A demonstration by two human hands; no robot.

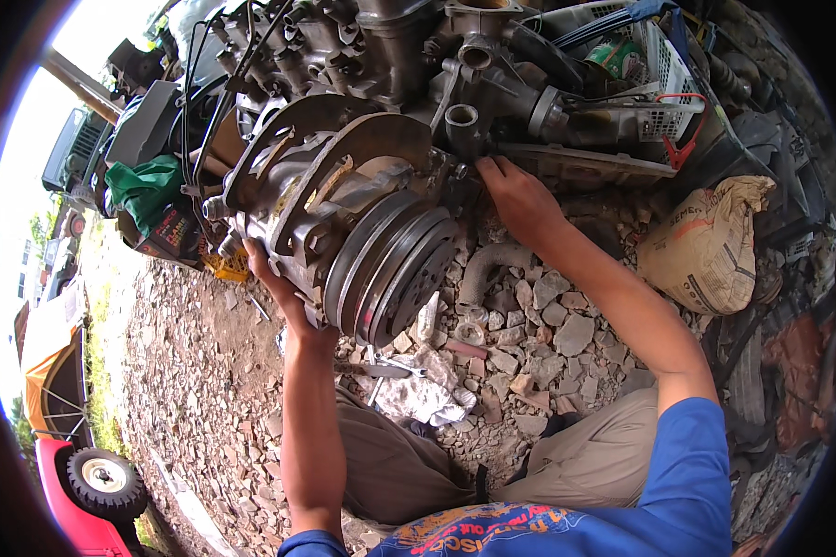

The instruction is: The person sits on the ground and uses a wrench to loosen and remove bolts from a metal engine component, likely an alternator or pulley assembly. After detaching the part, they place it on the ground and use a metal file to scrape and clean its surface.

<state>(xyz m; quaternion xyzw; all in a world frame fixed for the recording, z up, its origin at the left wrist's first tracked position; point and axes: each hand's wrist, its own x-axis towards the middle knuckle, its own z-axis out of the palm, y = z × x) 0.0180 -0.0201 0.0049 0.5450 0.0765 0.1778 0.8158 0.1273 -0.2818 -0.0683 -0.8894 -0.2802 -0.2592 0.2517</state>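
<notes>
A greasy metal air-conditioning compressor (pixel 293 223) with a grooved belt pulley (pixel 390 269) sits against the near left side of a large engine (pixel 372 56). Curved bracket plates (pixel 344 153) wrap around its body. My left hand (pixel 283 295) cups the compressor from below on its left side, fingers partly hidden behind it. To the right of the pulley, my right hand (pixel 522 200) has its fingers curled at the engine's side, by a small bolt end (pixel 462 171). What those fingertips grip is hidden. Just above them an open pipe stub (pixel 462 117) points outward.
Below lies stony ground with a curved hose (pixel 489 269), a white rag (pixel 423 390) and loose tools. A paper cement sack (pixel 706 246) stands right. A white plastic basket (pixel 671 74) sits at the far right, a green cloth (pixel 146 188) on a box at the left.
</notes>
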